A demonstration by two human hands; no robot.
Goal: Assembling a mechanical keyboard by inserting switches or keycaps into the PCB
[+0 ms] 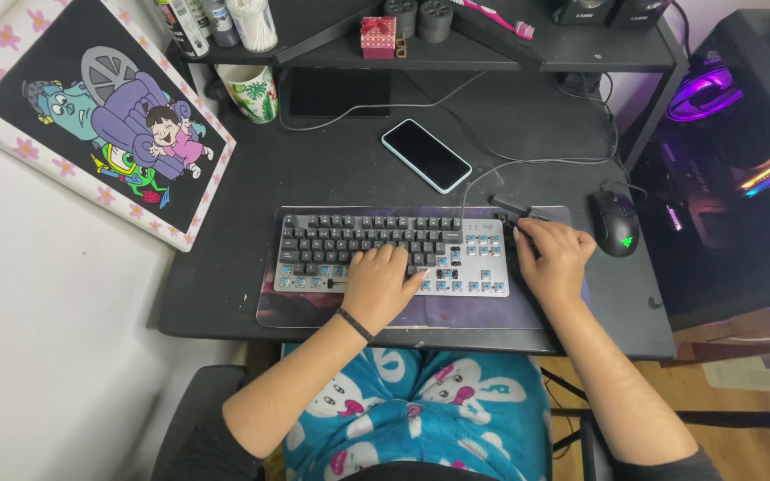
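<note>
A keyboard (394, 254) lies on a black tabletop (225, 294), its long axis running left to right. The left hand (378, 283) rests flat on its lower keys, fingers loosely spread. The right hand (552, 258) curls at its right end, apparently gripping a small dark tool (519, 211).

Keyboard (385, 252): dark, compact, lying flat and square on a purple desk mat (314, 307) at the near middle of the worktop. Many keycaps are off on its right portion and near row, exposing pale blue switches.
</note>
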